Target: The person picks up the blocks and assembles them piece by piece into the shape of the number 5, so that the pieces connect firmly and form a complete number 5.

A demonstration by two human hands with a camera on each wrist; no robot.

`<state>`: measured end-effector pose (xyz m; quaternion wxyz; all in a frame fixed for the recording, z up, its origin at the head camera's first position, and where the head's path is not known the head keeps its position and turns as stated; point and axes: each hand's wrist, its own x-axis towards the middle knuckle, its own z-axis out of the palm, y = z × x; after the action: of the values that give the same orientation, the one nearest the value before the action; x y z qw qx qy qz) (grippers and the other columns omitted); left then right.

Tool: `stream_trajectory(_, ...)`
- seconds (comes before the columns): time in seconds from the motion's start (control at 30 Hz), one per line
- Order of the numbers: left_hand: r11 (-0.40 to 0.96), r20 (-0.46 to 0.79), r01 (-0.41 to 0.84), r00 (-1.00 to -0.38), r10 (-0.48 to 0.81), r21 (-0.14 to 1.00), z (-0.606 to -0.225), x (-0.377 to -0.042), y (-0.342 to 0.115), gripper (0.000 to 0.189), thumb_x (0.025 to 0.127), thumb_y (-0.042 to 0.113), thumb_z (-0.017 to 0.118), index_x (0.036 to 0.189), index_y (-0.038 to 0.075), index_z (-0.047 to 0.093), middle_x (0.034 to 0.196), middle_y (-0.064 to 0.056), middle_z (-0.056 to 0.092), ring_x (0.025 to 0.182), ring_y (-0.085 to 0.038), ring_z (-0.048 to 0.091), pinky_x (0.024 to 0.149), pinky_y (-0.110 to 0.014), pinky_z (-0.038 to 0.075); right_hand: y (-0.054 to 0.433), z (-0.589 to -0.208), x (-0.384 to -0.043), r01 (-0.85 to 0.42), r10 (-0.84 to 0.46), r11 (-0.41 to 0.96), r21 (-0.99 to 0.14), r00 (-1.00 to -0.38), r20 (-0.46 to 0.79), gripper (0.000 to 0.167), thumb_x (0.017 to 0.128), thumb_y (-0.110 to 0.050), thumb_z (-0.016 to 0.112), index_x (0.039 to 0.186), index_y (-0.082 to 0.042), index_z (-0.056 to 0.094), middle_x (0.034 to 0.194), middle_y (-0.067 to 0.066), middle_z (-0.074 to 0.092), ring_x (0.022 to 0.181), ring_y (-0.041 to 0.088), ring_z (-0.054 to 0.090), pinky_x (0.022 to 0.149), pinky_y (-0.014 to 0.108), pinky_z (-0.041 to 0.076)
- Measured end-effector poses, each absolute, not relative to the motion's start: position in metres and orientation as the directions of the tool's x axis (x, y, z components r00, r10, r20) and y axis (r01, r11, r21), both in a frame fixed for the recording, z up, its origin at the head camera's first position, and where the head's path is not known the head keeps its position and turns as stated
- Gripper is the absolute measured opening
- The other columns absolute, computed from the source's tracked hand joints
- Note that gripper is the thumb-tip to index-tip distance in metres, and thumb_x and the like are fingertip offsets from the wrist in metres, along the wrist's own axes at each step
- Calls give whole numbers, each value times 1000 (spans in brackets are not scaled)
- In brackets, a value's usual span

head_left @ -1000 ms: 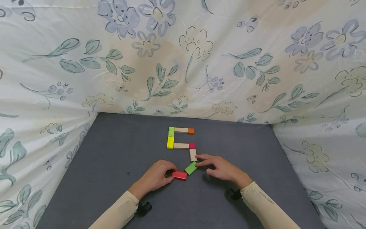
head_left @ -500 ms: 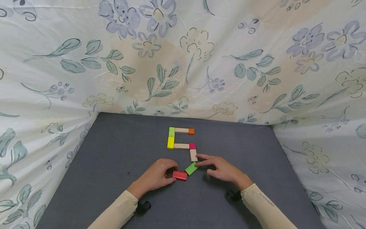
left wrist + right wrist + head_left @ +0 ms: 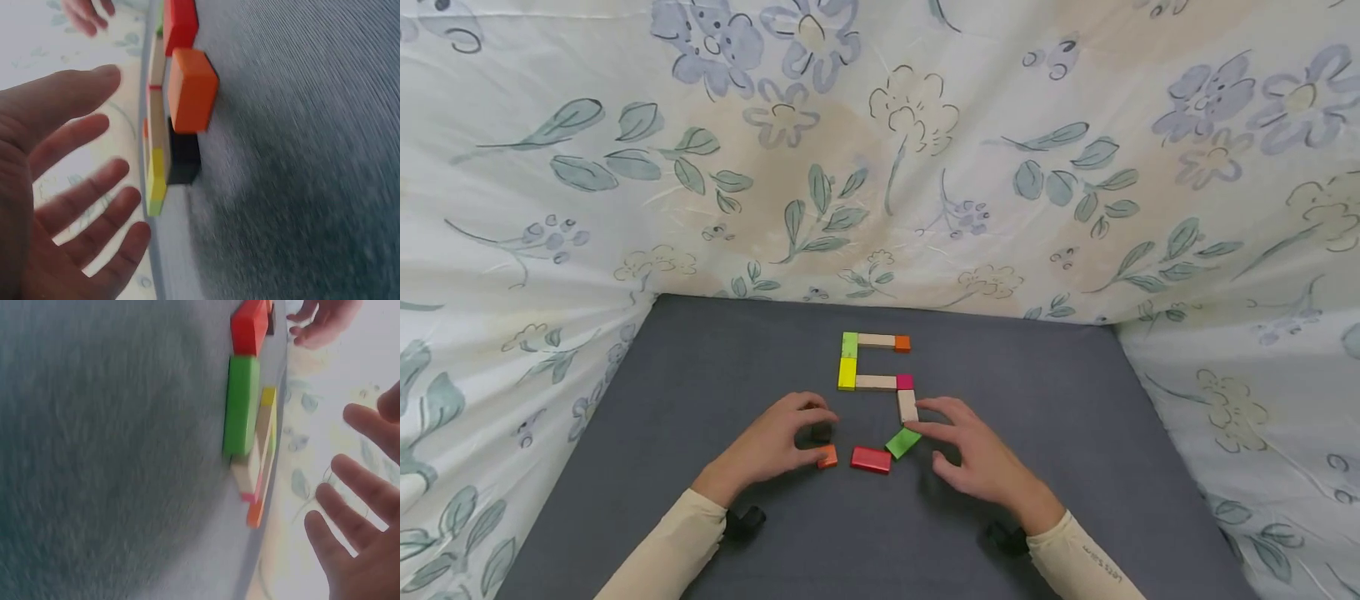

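My left hand (image 3: 769,442) hovers with parted fingers beside an orange block (image 3: 827,457) and a black block (image 3: 184,153). In the left wrist view its fingers and thumb stand apart from both. A red block (image 3: 871,460) lies to the right of the orange one, with a gap between them. Slanting up from the red block's right end is a green block (image 3: 902,443), which reaches close to an upright pale wooden block (image 3: 907,407). By those last two, my right hand (image 3: 981,458) is held with spread fingers; the right wrist view shows nothing in it.
Farther back on the dark grey table (image 3: 715,358) stands a line of joined blocks: orange-red (image 3: 902,343), pale wood (image 3: 876,341), light green (image 3: 849,344), yellow (image 3: 847,374), another pale wooden one (image 3: 876,382) and magenta (image 3: 905,382). A flowered cloth (image 3: 880,167) hangs around the table.
My left hand has left the red block and shifted left, revealing the orange and black blocks. My right hand has pulled slightly off the green block. The blocks in view stay in place.
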<state>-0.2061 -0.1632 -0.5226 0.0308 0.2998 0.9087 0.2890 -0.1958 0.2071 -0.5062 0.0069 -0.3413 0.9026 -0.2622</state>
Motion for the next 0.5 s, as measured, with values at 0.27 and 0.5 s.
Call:
stream_trajectory(0.27,634,119,582,-777,618,509,-524,-206,-169,34,93,20,89,126,18,81,133,-1,63,122,-25,56,101,-48,55,190,-509,-184,-697,-717,582,-420,-683,139,54,93,-11,68,145,-24,72,156,4,54,145,22,44,103,52,54)
stream_trajectory(0.5,651,96,619,-753,651,439,-524,-204,-168,34,91,18,91,124,20,82,135,-1,64,129,-24,53,105,-47,54,182,-519,-178,-717,-753,590,-371,-655,68,56,93,-15,67,148,-27,70,156,3,53,146,25,44,107,52,53)
